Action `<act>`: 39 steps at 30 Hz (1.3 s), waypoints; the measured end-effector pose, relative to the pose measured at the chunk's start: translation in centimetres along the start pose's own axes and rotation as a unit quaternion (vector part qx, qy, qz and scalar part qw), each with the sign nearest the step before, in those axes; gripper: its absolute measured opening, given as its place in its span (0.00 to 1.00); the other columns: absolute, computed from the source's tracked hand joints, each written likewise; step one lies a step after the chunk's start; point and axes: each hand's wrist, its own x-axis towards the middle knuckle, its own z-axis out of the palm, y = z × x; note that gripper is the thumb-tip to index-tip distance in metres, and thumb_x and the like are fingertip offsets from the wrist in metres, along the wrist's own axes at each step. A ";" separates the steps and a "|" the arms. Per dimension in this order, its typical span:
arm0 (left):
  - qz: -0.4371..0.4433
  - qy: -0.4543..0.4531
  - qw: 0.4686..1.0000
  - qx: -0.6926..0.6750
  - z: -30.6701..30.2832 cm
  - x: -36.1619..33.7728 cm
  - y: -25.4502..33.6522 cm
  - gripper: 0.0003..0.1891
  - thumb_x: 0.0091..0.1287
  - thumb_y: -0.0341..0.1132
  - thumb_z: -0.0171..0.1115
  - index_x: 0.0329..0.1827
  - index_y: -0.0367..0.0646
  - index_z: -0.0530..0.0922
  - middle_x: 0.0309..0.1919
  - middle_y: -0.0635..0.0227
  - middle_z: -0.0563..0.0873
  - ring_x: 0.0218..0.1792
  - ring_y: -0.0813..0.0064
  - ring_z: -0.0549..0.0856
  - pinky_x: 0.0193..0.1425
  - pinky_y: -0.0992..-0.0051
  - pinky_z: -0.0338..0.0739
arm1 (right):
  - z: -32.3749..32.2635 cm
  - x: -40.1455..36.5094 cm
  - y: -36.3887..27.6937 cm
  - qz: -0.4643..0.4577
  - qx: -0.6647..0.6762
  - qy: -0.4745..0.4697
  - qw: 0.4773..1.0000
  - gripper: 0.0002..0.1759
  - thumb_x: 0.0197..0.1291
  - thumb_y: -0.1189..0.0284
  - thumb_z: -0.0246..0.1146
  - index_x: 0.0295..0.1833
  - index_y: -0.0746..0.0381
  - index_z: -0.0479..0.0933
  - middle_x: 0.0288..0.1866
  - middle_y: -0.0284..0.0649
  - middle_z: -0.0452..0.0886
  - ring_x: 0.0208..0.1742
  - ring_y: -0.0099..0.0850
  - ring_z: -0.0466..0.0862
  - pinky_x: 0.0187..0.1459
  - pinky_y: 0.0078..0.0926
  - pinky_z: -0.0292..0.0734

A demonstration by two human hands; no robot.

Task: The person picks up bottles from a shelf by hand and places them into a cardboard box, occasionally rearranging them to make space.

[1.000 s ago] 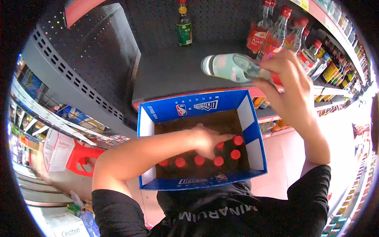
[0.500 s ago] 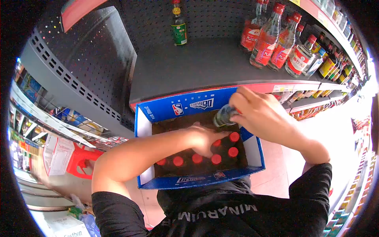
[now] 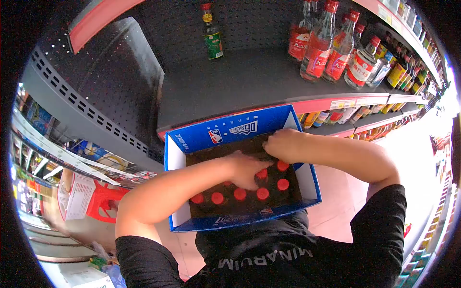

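A blue box (image 3: 240, 221) with several red-capped bottles (image 3: 262, 194) inside is held against the shelf edge. My left hand (image 3: 246, 171) reaches over the middle of the box with its fingers spread among the bottles, near a red cap (image 3: 261, 173). Inside the back right part of the box is my right hand (image 3: 287, 145), its fingers curled downward and closed; what they hold, if anything, is hidden. Just below it another red cap (image 3: 282, 165) shows.
On the dark shelf (image 3: 230, 86) stand a green-labelled bottle (image 3: 212, 36) and, at the right, several red-labelled bottles (image 3: 318, 48). Lower shelves hold more bottles. A red basket (image 3: 103, 201) is at the left, beside a grey shelf side panel (image 3: 89, 108).
My right hand has moved down and left into the box, and the clear bottle it held is now out of sight. My left hand has stayed nearly in place.
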 end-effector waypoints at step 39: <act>-0.267 0.673 0.688 -0.060 -26.7 4.2 -25.0 0.32 0.54 0.44 0.70 0.60 0.39 0.70 0.49 0.50 0.83 0.52 0.55 0.83 0.53 0.60 0.77 | 0.0 -1.3 -1.2 -0.025 -0.073 -0.040 0.996 0.11 0.53 0.67 0.62 0.39 0.60 0.84 0.52 0.45 0.78 0.54 0.43 0.76 0.51 0.43 0.73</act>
